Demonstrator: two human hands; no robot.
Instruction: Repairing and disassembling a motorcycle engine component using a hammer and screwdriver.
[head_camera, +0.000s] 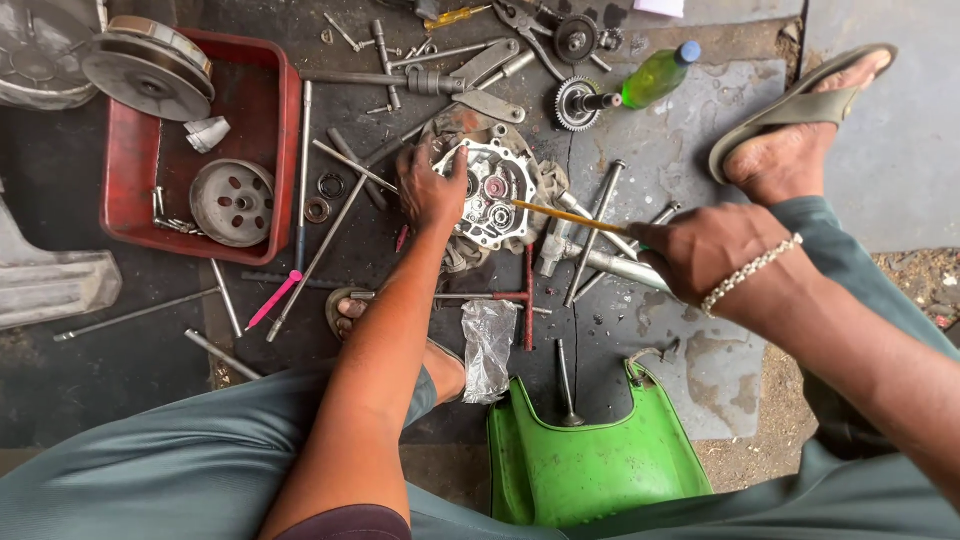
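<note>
A silver engine case (492, 196) with small gears inside lies on the dark, oily floor ahead of me. My left hand (430, 186) grips its left edge. My right hand (706, 250), with a chain bracelet on the wrist, holds a thin yellow-handled tool (566, 215) whose tip reaches into the case near the gears. I am squatting in grey-green trousers, one sandalled foot (798, 125) at the upper right, the other (352, 312) below the case.
A red tray (283, 150) at the left holds round pulley and clutch parts. Bolts, long rods, wrenches and gears lie scattered about. A green bottle (658, 75) lies at the top. A green plastic panel (590, 470) and a crumpled plastic bag (488, 345) are near my knees.
</note>
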